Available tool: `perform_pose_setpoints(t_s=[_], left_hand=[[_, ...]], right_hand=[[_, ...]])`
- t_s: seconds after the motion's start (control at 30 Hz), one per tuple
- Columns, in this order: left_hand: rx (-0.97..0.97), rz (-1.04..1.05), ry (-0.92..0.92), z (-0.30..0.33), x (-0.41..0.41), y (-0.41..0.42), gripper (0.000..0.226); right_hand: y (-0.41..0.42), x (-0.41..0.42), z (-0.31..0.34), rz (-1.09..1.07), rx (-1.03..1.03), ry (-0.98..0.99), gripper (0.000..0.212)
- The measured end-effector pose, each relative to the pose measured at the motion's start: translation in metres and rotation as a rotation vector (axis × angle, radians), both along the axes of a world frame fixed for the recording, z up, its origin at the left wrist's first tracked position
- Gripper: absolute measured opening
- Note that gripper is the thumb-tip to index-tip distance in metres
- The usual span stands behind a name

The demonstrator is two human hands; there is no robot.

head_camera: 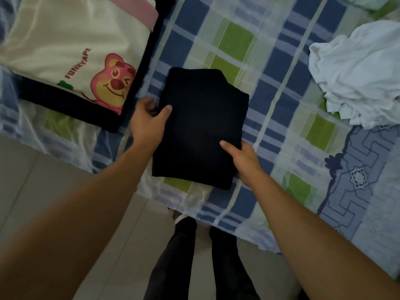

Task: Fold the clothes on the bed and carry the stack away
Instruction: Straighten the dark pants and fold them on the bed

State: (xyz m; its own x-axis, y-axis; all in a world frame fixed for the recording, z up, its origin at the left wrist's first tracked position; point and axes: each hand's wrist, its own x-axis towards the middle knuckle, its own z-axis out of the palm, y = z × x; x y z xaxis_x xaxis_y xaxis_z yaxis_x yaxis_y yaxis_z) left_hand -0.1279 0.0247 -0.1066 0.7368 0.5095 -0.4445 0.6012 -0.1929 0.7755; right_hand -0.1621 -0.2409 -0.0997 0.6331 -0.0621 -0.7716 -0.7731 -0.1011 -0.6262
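Folded dark navy fabric garment (201, 128) on checked bed sheet (281, 87) — left hand (149, 122) and right hand (244, 156) grip its sides, thumbs on top

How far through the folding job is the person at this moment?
Partly done. A folded stack with a cream cartoon-bear shirt on top lies on the checked bed. In hand: a folded dark garment, gripped at its edges by the left hand and right hand. Left: the crumpled white garment is still unfolded, and nothing has been carried away yet.
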Motion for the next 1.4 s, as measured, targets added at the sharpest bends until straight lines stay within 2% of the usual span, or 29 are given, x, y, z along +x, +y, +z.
perform_pose_setpoints(t_s=[0.13, 0.23, 0.27, 0.43, 0.57, 0.67, 0.9, 1.03, 1.2, 1.3, 1.4], left_hand=[[-0.321, -0.101, 0.151, 0.006, 0.038, 0.004, 0.074], [-0.491, -0.208, 0.316, 0.003, 0.055, 0.007, 0.094], [-0.528, -0.226, 0.343, 0.001, 0.056, 0.005, 0.094], [-0.579, -0.161, 0.282, -0.004, 0.044, -0.003, 0.058], [-0.625, -0.015, 0.200, 0.006, 0.014, -0.009, 0.054], [-0.674, 0.089, 0.138, 0.027, -0.012, -0.016, 0.039], [-0.819, 0.259, -0.054, 0.098, -0.047, -0.005, 0.034], [-0.819, 0.345, -0.185, 0.139, -0.038, 0.033, 0.032], [-0.822, 0.485, -0.288, 0.168, -0.004, 0.115, 0.034], [-0.833, 0.555, -0.305, 0.164, 0.021, 0.167, 0.038], [-0.835, 0.673, -0.273, 0.137, 0.047, 0.208, 0.044]], right_hand=[[-0.008, -0.007, -0.004, -0.031, 0.204, 0.103, 0.050], [-0.011, -0.011, -0.010, -0.045, 0.236, 0.104, 0.059], [-0.010, -0.013, -0.011, -0.052, 0.222, 0.084, 0.061], [-0.002, -0.030, -0.014, -0.046, 0.040, -0.099, 0.058], [-0.010, -0.035, 0.001, 0.029, -0.057, -0.170, 0.051], [-0.027, -0.032, 0.026, 0.144, -0.125, -0.216, 0.050], [-0.033, 0.013, 0.112, 0.425, -0.124, -0.358, 0.045], [0.014, 0.063, 0.155, 0.560, -0.097, -0.457, 0.049], [0.111, 0.144, 0.181, 0.714, -0.087, -0.563, 0.049], [0.179, 0.199, 0.188, 0.826, -0.122, -0.613, 0.054], [0.239, 0.254, 0.183, 0.941, -0.171, -0.636, 0.045]])
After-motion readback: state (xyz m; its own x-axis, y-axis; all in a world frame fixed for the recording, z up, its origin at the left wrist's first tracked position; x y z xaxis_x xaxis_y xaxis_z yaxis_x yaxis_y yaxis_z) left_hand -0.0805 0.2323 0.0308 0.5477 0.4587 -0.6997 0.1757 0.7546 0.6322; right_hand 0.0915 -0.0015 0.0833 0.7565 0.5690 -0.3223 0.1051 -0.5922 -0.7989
